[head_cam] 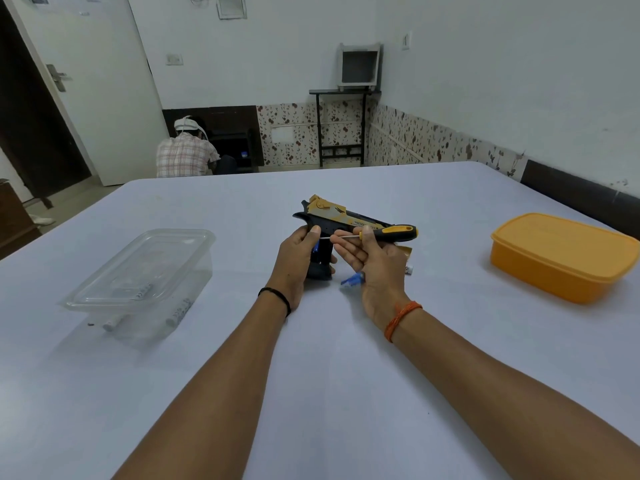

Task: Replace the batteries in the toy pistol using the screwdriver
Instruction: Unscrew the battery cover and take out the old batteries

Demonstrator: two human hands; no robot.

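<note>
We see the toy pistol (341, 216) held just above the middle of the table (346, 375), its yellow and black top pointing toward 4 o'clock and its black grip hanging down. Our left hand (299, 261) is wrapped around that grip, thumb pressed on its near side, fingers curled behind it; a black band circles the left wrist.

Our right hand (375, 268) pinches the screwdriver (384, 234) between thumb and first fingers, right where the thin metal shaft meets the black and yellow handle. The handle sticks out toward 3 o'clock, across the front of the pistol, and the shaft runs toward 9 o'clock until its tip meets the upper part of the grip beside the left thumb. The other right fingers are loosely spread under the shaft. An orange thread is tied on the right wrist.

Something small and blue (351, 280) shows under the right palm (we cannot tell what it is, nor whether it lies on the table or is held). A small white object (409, 270) peeks out at the right hand's 3 o'clock edge.

At 9 o'clock from the pistol, well apart, stands a clear plastic box (145, 271) with grey batteries (178, 311) in it. At 3 o'clock, also well apart, sits a closed orange box (564, 258).
</note>
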